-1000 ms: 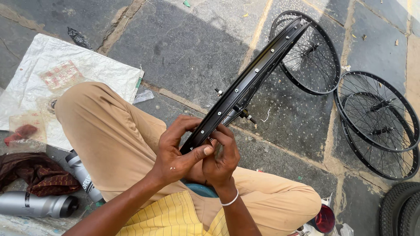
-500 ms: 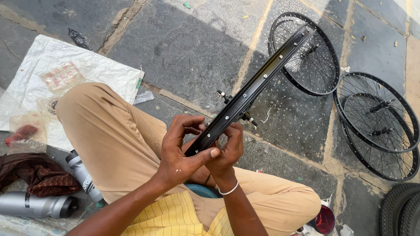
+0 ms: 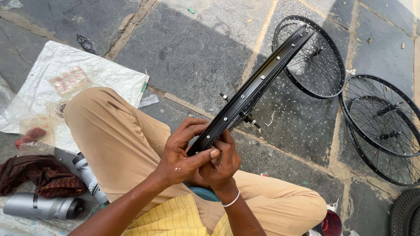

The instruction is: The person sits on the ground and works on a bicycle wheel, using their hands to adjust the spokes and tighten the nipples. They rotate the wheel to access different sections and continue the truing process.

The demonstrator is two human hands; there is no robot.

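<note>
A black bicycle wheel rim (image 3: pixel 256 89) with spokes stands edge-on in front of me, slanting from my lap up to the right. My left hand (image 3: pixel 181 155) wraps the near end of the rim, its thumb pressed across the rim's inner face. My right hand (image 3: pixel 223 164), with a white band at the wrist, grips the same end from the right side; its fingers are curled behind the rim. The hub (image 3: pixel 245 117) sticks out at mid-rim. My bent legs in tan trousers (image 3: pixel 118 140) lie under the hands.
Spoked black wheels lie flat on the stone paving at the right (image 3: pixel 315 61) and far right (image 3: pixel 385 126). A tyre (image 3: pixel 404 214) shows at the bottom right corner. A white sack (image 3: pixel 65 87), a dark red cloth (image 3: pixel 39 177) and two grey bottles (image 3: pixel 41 206) are at the left.
The rim has turned slightly and both hands have shifted their hold on its near end; my left thumb now lies flat across the rim.
</note>
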